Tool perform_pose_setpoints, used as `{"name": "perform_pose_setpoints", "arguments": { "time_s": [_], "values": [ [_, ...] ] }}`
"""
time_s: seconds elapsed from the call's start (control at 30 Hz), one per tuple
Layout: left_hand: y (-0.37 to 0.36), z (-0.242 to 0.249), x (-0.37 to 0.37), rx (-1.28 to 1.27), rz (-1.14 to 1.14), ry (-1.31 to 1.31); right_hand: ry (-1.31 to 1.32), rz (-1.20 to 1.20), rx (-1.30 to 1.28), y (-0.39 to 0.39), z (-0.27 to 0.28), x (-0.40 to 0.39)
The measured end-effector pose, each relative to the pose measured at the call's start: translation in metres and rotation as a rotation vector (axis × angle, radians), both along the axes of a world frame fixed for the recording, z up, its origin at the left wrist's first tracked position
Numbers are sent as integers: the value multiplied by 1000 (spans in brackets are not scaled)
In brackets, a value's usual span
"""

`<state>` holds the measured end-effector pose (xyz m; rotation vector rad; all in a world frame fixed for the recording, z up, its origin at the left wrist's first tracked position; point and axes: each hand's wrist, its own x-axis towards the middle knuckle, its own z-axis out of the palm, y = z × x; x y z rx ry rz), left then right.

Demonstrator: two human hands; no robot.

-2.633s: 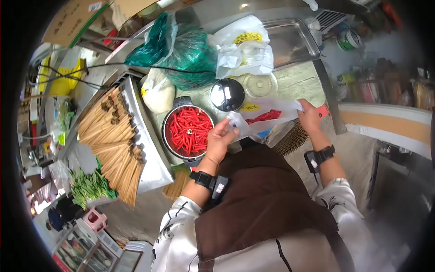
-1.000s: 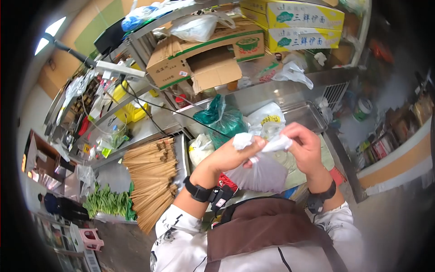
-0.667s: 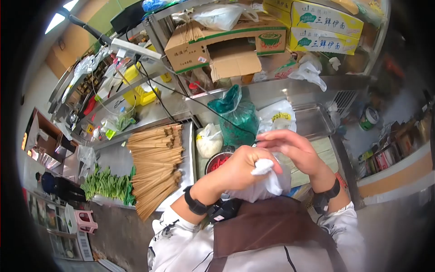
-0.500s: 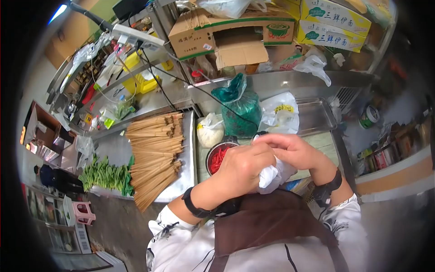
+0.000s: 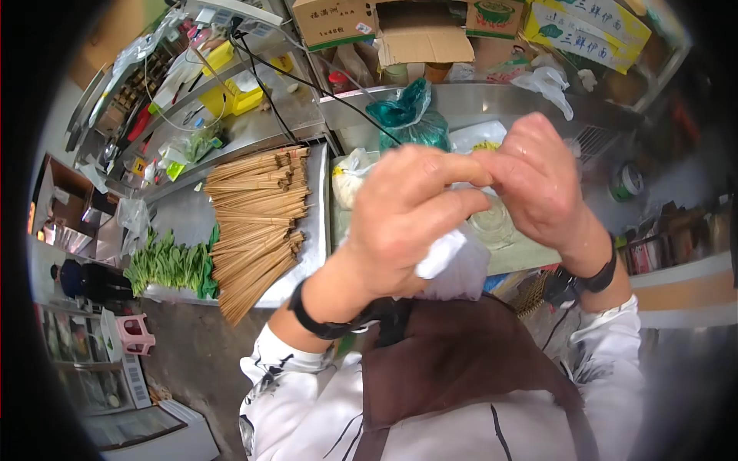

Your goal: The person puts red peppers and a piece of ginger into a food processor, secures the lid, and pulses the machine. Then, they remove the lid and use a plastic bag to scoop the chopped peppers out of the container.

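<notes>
In front of my chest both hands are raised and meet at the fingertips. My left hand is closed, with a white plastic bag hanging from beneath its fingers. The bag looks bunched, and its contents are hidden. My right hand is closed with its thumb and fingers pressed against the left fingertips; whatever it pinches is too small to make out. Just behind the hands stand a tied teal bag and a small white bag. A clear round container shows between the hands.
To the left, a metal tray bears a large fan of bamboo sticks and leafy greens. A steel shelf with a cardboard box and yellow cartons spans the back. Black cables hang there. A person stands far left.
Both hands have risen and moved forward, and the right hand has turned upright. The bag hangs lower beneath them. The bowl of red pieces is now hidden behind my left hand.
</notes>
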<state>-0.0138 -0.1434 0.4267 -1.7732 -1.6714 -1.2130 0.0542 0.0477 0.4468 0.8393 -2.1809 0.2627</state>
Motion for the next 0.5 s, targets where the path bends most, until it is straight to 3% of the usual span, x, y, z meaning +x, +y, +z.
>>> {"name": "perform_pose_setpoints", "arguments": {
  "time_s": [0.1,0.17,0.23,0.27,0.33,0.43,0.5],
  "values": [
    [-16,43,-18,98,21,259,95,26,34,0,32,1],
    [-36,50,-17,147,41,147,129,-22,60,12,36,-7],
    [-76,29,-18,233,110,-173,58,-170,-15,47,10,-10],
    [-93,-2,-27,314,117,-380,11,-249,11,68,-20,-8],
    [-112,-66,-33,223,169,-559,-146,-355,46,90,-82,-2],
    [-102,-85,-28,393,90,-771,-268,-244,-269,61,-90,-6],
    [-79,-73,-27,326,-95,-965,-318,-84,-481,31,-90,-19]
  ]
}}
